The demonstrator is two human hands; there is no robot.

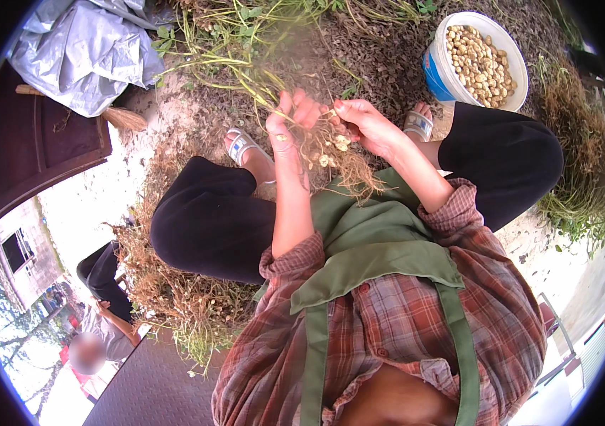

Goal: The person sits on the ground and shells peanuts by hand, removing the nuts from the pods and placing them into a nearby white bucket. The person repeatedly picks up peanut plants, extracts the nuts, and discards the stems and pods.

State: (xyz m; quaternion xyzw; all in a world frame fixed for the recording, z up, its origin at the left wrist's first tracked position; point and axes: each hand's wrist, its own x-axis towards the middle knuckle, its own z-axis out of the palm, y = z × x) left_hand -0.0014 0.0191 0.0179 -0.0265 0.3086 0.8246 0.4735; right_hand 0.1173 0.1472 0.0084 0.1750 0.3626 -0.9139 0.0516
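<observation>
My left hand [294, 114] is closed around the green stems of a peanut plant [244, 80], just above its roots. The brown roots [358, 170] hang toward my green apron, with several pale peanut pods [341, 142] among them. At the right side of the root clump, my right hand [361, 125] pinches a pod or root between thumb and fingers; which one is not clear. Beyond my right knee a white and blue bucket [441, 66] holds many peanuts [478, 66].
Uprooted peanut plants [190, 293] are heaped by my left leg, with more [579, 144] at far right. Silver plastic sheeting [89, 53] and a straw broom [124, 119] lie upper left. Another person [105, 314] sits at lower left. Soil and dry leaves [387, 58] cover the ground ahead.
</observation>
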